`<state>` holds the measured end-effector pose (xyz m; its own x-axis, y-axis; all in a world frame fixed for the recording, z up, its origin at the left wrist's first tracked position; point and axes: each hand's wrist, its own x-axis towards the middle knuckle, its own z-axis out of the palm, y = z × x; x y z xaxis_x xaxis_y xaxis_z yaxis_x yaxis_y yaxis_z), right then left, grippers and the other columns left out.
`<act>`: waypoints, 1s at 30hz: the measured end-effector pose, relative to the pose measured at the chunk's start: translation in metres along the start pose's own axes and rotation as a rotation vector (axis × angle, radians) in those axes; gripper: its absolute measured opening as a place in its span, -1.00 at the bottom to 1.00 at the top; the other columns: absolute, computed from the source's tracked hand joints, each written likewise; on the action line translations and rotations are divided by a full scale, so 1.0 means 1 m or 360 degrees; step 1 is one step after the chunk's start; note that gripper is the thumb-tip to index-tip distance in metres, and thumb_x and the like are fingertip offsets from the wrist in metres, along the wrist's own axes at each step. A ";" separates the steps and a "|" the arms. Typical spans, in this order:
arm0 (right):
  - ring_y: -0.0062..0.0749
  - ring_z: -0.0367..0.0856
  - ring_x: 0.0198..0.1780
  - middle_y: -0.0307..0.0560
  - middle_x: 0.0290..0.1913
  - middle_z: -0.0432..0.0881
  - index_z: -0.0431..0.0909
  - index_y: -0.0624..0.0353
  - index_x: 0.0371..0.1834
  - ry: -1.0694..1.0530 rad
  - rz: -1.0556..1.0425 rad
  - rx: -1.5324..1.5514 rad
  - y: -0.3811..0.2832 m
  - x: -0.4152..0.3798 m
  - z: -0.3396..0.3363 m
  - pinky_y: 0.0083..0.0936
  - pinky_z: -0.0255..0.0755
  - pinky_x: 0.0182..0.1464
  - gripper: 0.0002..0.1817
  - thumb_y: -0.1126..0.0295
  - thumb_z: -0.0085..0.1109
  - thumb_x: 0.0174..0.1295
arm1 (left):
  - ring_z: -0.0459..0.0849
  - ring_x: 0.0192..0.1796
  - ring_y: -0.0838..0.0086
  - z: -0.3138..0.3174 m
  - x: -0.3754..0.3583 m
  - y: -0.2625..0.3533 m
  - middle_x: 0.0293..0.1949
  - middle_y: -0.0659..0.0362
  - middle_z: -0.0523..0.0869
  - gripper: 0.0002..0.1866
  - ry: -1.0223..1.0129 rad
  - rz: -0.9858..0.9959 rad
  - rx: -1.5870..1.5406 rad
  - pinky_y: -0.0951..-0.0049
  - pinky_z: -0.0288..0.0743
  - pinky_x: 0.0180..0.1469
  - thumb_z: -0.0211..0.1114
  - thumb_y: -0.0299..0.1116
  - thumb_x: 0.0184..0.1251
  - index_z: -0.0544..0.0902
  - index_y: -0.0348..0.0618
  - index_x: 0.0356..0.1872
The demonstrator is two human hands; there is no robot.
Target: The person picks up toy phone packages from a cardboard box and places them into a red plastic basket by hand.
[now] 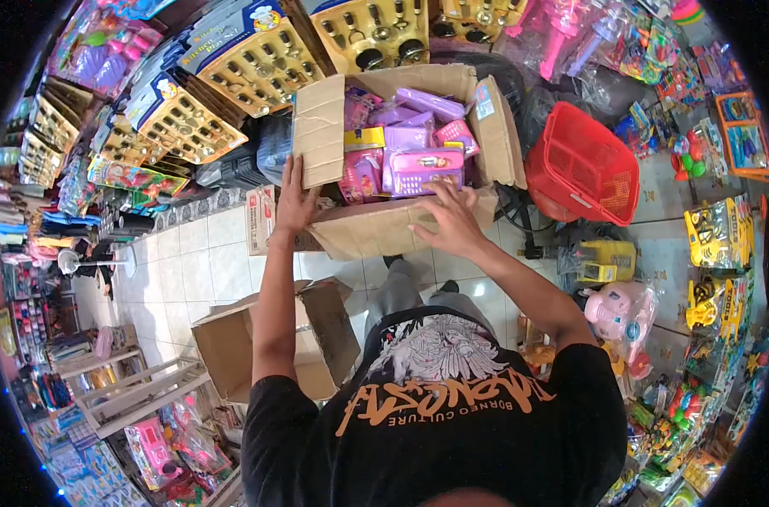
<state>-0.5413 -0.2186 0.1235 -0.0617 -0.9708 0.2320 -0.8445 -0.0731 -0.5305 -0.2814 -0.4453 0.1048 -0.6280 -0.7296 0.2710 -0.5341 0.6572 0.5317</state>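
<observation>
An open cardboard box point(367, 237) stands in front of me, filled with purple and pink plastic toy packs point(410, 139). My left hand point(296, 203) is at the box's near left corner, fingers stretched along the edge of the raised flap point(321, 127) and thumb apart. Over the near side of the box reaches my right hand point(450, 218), its fingers spread. Its fingertips are at the lower edge of a pink and purple case point(426, 165) with a printed picture, lying on top of the pile. A yellow piece point(364, 139) lies to the left among the packs.
A red plastic basket point(583, 165) sits right of the box. Another open cardboard box point(232, 351) is on the tiled floor at my lower left. Carded kitchen play sets point(249, 72) line the far side. Packaged yellow toys point(718, 232) hang at right; a wooden rack point(139, 393) stands left.
</observation>
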 end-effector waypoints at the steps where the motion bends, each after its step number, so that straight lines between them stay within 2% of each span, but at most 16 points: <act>1: -0.18 0.18 0.30 -0.09 0.16 0.36 0.52 -0.01 -0.17 0.0007 0.0027 0.0077 -0.004 0.011 -0.003 0.05 -0.13 0.20 -0.61 0.03 0.25 0.01 | 0.13 0.40 0.06 -0.003 -0.001 0.008 0.37 -0.17 0.11 -0.36 0.0065 -0.0055 -0.0140 0.32 0.05 0.37 0.14 -0.30 0.28 0.15 -0.23 0.35; 2: -0.18 0.18 0.30 -0.09 0.16 0.36 0.52 -0.01 -0.17 0.0006 0.0014 0.0067 -0.007 0.020 0.000 0.05 -0.13 0.20 -0.61 0.03 0.25 0.01 | 0.13 0.40 0.06 -0.003 -0.003 0.003 0.37 -0.17 0.11 -0.36 0.0081 -0.0055 -0.0144 0.32 0.05 0.37 0.14 -0.30 0.28 0.15 -0.23 0.35; 4: -0.20 0.25 0.26 -0.09 0.15 0.37 0.52 -0.01 -0.20 -0.0044 0.0054 0.0273 -0.009 0.043 0.007 -0.09 -0.02 0.10 -0.64 0.07 0.29 0.01 | 0.16 0.39 0.29 -0.002 0.001 -0.001 0.35 -0.04 0.21 -0.44 0.0162 -0.0173 -0.0674 0.39 0.04 0.36 0.01 -0.31 0.38 0.15 -0.31 0.34; 8: -0.20 0.27 0.26 -0.06 0.15 0.38 0.52 -0.04 -0.17 -0.0039 -0.0119 0.0175 -0.020 0.090 0.027 -0.07 -0.02 0.09 -0.64 0.07 0.29 0.02 | 0.51 0.05 0.37 -0.001 -0.005 -0.002 0.06 0.04 0.51 -0.47 0.0438 -0.0989 -0.1677 0.40 0.38 0.11 -0.06 -0.11 0.45 0.32 -0.41 0.19; 9: -0.16 0.23 0.28 -0.04 0.19 0.34 0.51 -0.06 -0.13 -0.0097 -0.0088 0.0163 -0.020 0.101 0.035 0.02 -0.03 0.11 -0.62 0.06 0.28 0.02 | 0.51 0.05 0.37 0.001 -0.002 -0.007 0.06 0.04 0.51 -0.47 0.0449 -0.0984 -0.1695 0.40 0.38 0.11 -0.06 -0.11 0.45 0.32 -0.41 0.19; 11: -0.13 0.21 0.29 -0.03 0.21 0.31 0.50 -0.06 -0.11 -0.0130 -0.0065 0.0080 -0.015 0.116 0.047 0.08 -0.03 0.11 -0.60 0.06 0.27 0.02 | 0.55 -0.03 0.37 0.010 -0.005 -0.020 0.00 0.06 0.55 -0.48 0.0904 -0.1019 -0.2131 0.36 0.46 -0.03 -0.02 -0.07 0.42 0.38 -0.36 0.14; 14: -0.05 0.16 0.31 0.00 0.26 0.25 0.47 -0.06 -0.05 -0.0247 0.0016 -0.0030 -0.009 0.133 0.051 0.23 -0.04 0.12 -0.56 0.03 0.26 0.03 | 0.56 -0.03 0.37 0.020 -0.013 -0.039 0.00 0.07 0.55 -0.48 0.1028 -0.1133 -0.2137 0.37 0.46 -0.04 0.04 -0.08 0.40 0.37 -0.36 0.15; 16: -0.02 0.16 0.31 0.04 0.21 0.28 0.48 -0.04 -0.06 -0.0247 0.0085 0.0032 0.001 0.137 0.048 0.34 -0.08 0.16 -0.51 0.04 0.31 -0.05 | 0.54 -0.02 0.39 0.020 -0.019 -0.042 0.01 0.13 0.54 -0.53 0.1038 -0.1043 -0.2174 0.31 0.44 -0.03 0.08 -0.12 0.38 0.36 -0.23 0.16; 17: -0.04 0.20 0.30 0.03 0.21 0.30 0.48 -0.05 -0.05 -0.0152 -0.0041 0.0144 0.018 0.137 0.053 0.25 -0.02 0.16 -0.48 0.01 0.34 -0.09 | 0.54 -0.02 0.40 0.021 -0.022 -0.045 0.01 0.17 0.54 -0.53 0.1058 -0.1087 -0.2209 0.30 0.43 -0.03 0.10 -0.12 0.36 0.35 -0.15 0.18; 19: -0.06 0.21 0.29 0.01 0.20 0.32 0.47 -0.05 -0.04 -0.0240 0.0043 0.0016 0.025 0.137 0.033 0.18 0.04 0.17 -0.46 0.02 0.36 -0.11 | 0.53 -0.02 0.41 0.026 -0.032 -0.062 0.01 0.20 0.53 -0.53 0.1071 -0.1139 -0.2248 0.30 0.41 -0.04 0.13 -0.13 0.33 0.33 -0.07 0.20; 21: -0.08 0.22 0.29 0.00 0.19 0.34 0.47 -0.04 -0.03 -0.0317 0.0142 -0.0108 0.041 0.134 0.018 0.10 0.09 0.18 -0.43 0.03 0.39 -0.13 | 0.51 0.01 0.41 0.042 -0.046 -0.095 0.02 0.24 0.51 -0.47 0.0940 -0.1556 -0.2317 0.29 0.38 -0.04 0.17 -0.09 0.28 0.30 0.04 0.23; 23: -0.12 0.28 0.25 -0.01 0.12 0.41 0.46 -0.03 0.02 -0.0385 0.0057 0.0057 0.065 0.128 0.007 -0.06 0.17 0.19 -0.36 0.02 0.42 -0.16 | 0.49 0.03 0.40 0.048 -0.053 -0.109 0.04 0.22 0.49 -0.41 0.0924 -0.1601 -0.2383 0.29 0.36 -0.03 0.18 -0.06 0.25 0.27 0.01 0.26; 26: -0.11 0.37 0.19 0.01 0.06 0.46 0.44 -0.02 0.06 -0.0502 0.0144 0.0305 0.083 0.118 -0.007 -0.11 0.20 0.18 -0.30 0.01 0.43 -0.21 | 0.42 0.13 0.35 0.057 -0.061 -0.117 0.14 0.15 0.40 -0.32 0.0865 -0.1560 -0.2447 0.24 0.32 0.01 0.18 0.00 0.23 0.19 -0.06 0.29; 28: -0.08 0.40 0.15 0.04 0.05 0.48 0.43 -0.02 0.08 -0.0429 0.0175 0.0291 0.086 0.110 -0.012 -0.13 0.19 0.19 -0.26 -0.02 0.43 -0.24 | 0.36 0.18 0.27 0.043 -0.051 -0.098 0.19 0.12 0.34 -0.30 0.1018 -0.1871 -0.1804 0.20 0.32 0.01 0.17 0.00 0.23 0.15 -0.09 0.30; 29: -0.11 0.44 0.09 0.04 0.01 0.49 0.42 0.07 0.09 -0.0432 0.0171 0.0135 0.091 0.106 -0.011 -0.22 0.27 0.13 -0.26 0.08 0.46 -0.24 | 0.31 0.23 0.20 0.044 -0.049 -0.100 0.22 0.05 0.30 -0.28 0.1136 -0.1537 -0.1895 0.14 0.32 0.02 0.19 -0.02 0.23 0.14 -0.19 0.27; 30: -0.14 0.47 0.02 0.04 -0.03 0.50 0.41 0.15 0.11 -0.0432 0.0164 -0.0023 0.096 0.102 -0.011 -0.32 0.35 0.08 -0.25 0.19 0.48 -0.23 | 0.31 0.23 0.20 0.043 -0.046 -0.095 0.22 0.05 0.30 -0.28 0.1112 -0.1538 -0.1897 0.14 0.32 0.02 0.19 -0.02 0.23 0.14 -0.19 0.27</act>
<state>-0.6347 -0.3221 0.1050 -0.0045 -0.9987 -0.0505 -0.8487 0.0305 -0.5280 -0.2258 -0.4665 0.0072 0.1781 -0.9039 -0.3889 0.3544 -0.3097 0.8823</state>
